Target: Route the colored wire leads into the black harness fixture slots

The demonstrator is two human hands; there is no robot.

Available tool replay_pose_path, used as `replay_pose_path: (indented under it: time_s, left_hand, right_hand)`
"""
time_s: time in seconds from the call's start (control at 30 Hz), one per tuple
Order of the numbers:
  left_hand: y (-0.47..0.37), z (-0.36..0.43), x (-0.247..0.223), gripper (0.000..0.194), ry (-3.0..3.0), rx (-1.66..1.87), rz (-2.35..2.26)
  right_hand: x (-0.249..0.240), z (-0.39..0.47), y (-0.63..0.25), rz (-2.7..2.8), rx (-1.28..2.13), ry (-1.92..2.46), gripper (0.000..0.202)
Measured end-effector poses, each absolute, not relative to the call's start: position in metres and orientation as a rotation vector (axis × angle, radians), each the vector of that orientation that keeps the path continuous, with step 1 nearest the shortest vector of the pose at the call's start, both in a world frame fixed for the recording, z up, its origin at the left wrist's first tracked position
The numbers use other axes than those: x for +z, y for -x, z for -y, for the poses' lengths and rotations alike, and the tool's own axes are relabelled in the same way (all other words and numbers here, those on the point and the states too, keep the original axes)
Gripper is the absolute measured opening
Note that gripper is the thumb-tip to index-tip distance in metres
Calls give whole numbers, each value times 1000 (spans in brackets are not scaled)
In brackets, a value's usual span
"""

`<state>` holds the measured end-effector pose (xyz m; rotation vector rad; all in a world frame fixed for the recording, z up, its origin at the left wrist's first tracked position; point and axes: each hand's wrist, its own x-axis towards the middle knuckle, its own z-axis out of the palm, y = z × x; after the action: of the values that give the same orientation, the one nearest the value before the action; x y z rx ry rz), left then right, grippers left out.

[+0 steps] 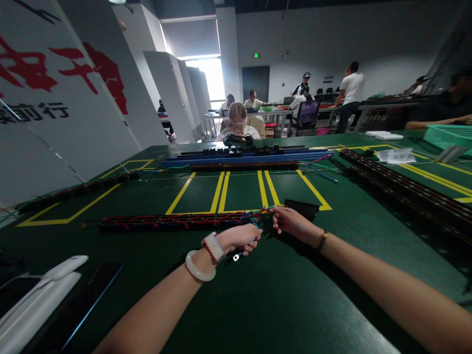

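A long black strip with red and blue wires (177,221) along it lies across the green table before me. My left hand (241,237) is closed round a few wires at the strip's right end. Below its fingers a metal cable lug (236,257) with a blue collar sticks out. Just to the right, my right hand (293,221) has thumb and forefinger pinched at the loose wire ends, where a green wire (271,207) shows. Its other fingers are curled. Behind that hand lies a short black channel piece (304,209), partly covered by it.
Further back lie blue rails (243,156) with black parts. Long dark strips (409,182) lie at the right, near a green basket (450,135). A phone (90,290) and a white object (55,278) are at the near left. A person (239,128) sits across the table.
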<state>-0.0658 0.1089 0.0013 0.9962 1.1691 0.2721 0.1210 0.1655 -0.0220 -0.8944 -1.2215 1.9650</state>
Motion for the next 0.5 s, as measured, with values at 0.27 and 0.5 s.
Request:
replay_pose_path:
  time_s: [0.27,0.5]
  left_hand:
    - [67,-106,-8,33,-1191,290,-1113]
    - [57,-67,62,43,-1671,-15,-1058]
  right_hand:
    - [-21,-153,-116,1452,1720,981,38]
    - [-8,-114,-113,2324,683,813,37]
